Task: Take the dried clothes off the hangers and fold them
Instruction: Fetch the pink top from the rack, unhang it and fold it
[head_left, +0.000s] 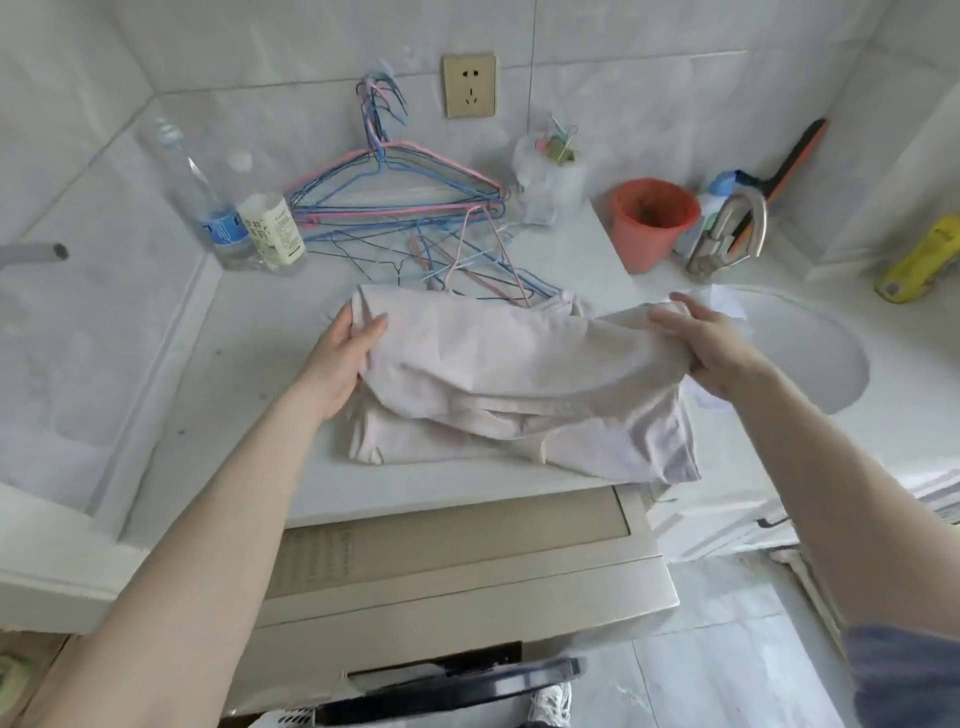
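A pale pink garment (498, 364) lies partly folded on the white top of the washing machine (249, 364). My left hand (345, 353) grips its left edge, thumb over the cloth. My right hand (711, 345) grips the right edge and holds that side lifted off the surface. The lower layer of the garment lies flat beneath. Behind it, a pile of pink and blue wire hangers (400, 208) rests against the tiled wall, with several more lying flat just past the garment.
Two plastic bottles (244, 218) stand at the back left. A bag of clothes pegs (550, 171), an orange bucket (652, 221), a brush and a metal clip sit at the back right. A round sink (810, 353) lies to the right.
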